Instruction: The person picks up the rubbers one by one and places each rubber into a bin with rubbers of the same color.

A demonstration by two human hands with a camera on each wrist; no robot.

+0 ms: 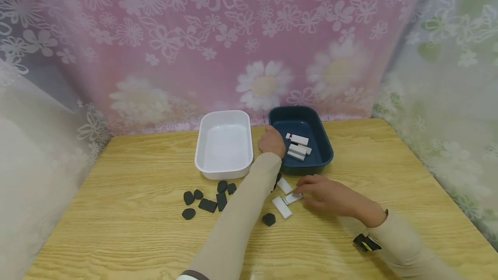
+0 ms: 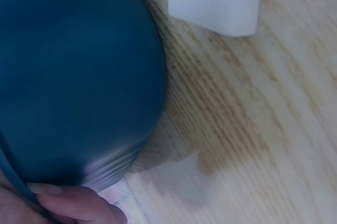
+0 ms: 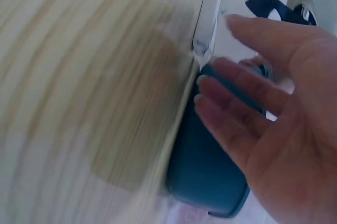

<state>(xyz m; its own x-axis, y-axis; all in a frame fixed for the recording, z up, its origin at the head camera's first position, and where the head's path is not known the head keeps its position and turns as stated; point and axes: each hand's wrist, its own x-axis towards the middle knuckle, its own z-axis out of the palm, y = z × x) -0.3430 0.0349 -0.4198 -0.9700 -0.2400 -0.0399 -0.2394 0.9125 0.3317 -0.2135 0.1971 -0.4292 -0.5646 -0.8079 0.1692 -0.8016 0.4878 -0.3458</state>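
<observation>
My left hand (image 1: 271,142) holds the left rim of a dark blue basin (image 1: 325,148); the left wrist view shows fingers (image 2: 79,203) at that rim. Several white rectangular blocks (image 1: 298,139) lie inside the basin. Just in front of it, a few more white blocks (image 1: 282,208) rest on the table. My right hand (image 1: 327,194) is over these, its fingertips right at one small white block (image 1: 293,198). In the right wrist view the fingers (image 3: 226,129) are apart and loosely bent, with nothing between them and the thumb.
A white basin (image 1: 224,171) stands left of the blue one. Several black pieces (image 1: 208,205), some rounded and some rectangular, lie before it on the wooden table (image 1: 128,211). One black piece (image 1: 269,219) sits near the white blocks. A floral curtain (image 1: 218,55) hangs behind.
</observation>
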